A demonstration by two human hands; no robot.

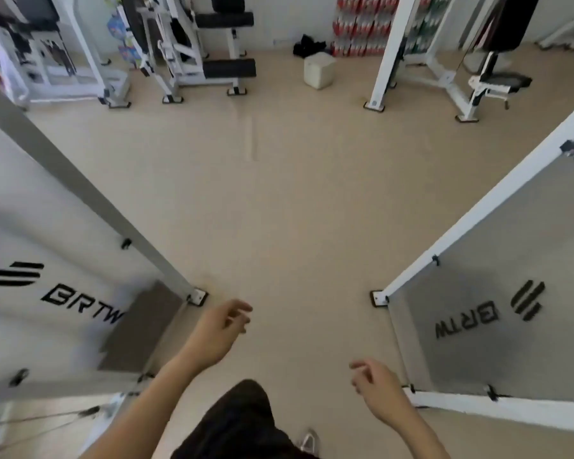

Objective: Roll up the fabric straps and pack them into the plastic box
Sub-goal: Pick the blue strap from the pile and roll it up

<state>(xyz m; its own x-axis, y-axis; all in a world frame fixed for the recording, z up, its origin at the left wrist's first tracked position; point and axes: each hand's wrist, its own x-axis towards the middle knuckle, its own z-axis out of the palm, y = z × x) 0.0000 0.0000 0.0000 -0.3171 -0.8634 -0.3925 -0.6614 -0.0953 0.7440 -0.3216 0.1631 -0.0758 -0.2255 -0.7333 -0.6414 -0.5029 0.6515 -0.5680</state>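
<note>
1. Box (318, 70), pale, on floor (295, 200), upper centre of frame; blurred dark heap (309, 45) just behind.
2. Left hand (217, 332), lower centre, fingers (237, 308) loosely apart, empty.
3. Right hand (375, 389), lower right, fingers loosely curled, empty.

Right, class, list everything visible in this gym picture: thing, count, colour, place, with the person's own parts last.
beige gym floor: one, beige, throughout.
white panels with black logos: two, white, either side.
white metal gym machines: several, white, along the back.
cream cube-shaped box: one, cream, back centre.
black crumpled heap: one, black, behind the box.
stacked red and green packs: one stack, back wall.
dark shorts: one, black, bottom centre.
left grip: one, bare, empty, lower centre.
right grip: one, bare, empty, lower right.
</note>
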